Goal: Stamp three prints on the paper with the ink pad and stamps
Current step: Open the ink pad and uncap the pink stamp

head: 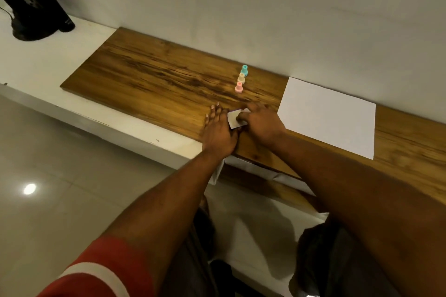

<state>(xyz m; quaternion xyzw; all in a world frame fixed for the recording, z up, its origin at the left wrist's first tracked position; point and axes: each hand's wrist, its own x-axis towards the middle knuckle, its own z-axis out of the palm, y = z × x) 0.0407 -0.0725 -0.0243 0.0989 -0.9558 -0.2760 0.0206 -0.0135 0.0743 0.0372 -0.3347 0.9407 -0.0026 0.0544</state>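
Note:
Three small stamps stand in a row on the wooden top: a teal stamp farthest back, a cream stamp in the middle, a pink stamp nearest. A white sheet of paper lies flat to the right. Near the front edge sits a small pale ink pad, mostly hidden between my hands. My left hand lies flat beside it with fingers spread, its thumb side touching the pad. My right hand rests on the pad, thumb and fingers closed on its lid.
The wooden top runs along a white wall. A white ledge extends left and carries a dark vase-like object. Glossy floor tiles lie below the front edge.

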